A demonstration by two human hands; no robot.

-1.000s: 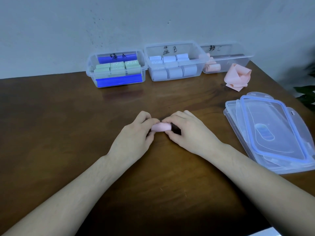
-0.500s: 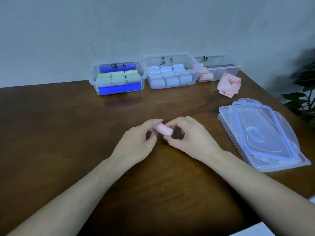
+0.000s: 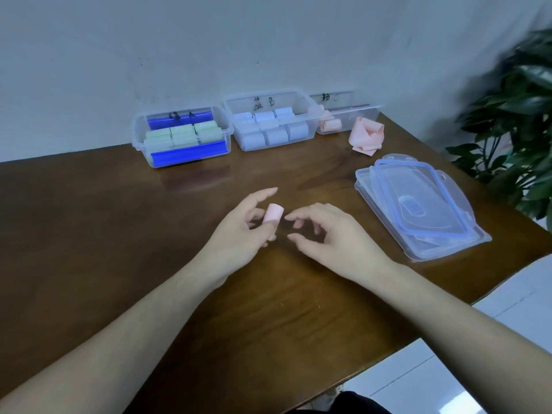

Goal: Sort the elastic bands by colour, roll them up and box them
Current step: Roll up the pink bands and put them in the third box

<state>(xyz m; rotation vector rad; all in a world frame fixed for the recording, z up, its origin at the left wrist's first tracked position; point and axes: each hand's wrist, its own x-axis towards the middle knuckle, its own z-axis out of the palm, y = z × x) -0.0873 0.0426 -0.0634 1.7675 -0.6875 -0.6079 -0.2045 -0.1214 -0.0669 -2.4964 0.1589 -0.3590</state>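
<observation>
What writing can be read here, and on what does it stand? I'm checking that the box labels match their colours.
"B", after a handwritten character too blurred to read: back wall of the middle box.
Handwritten character, then perhaps "A", blurred: back wall of the left box.
Handwritten character, then a faint, unreadable letter: right box.
Pale print on the green rolls: too small to read.
</observation>
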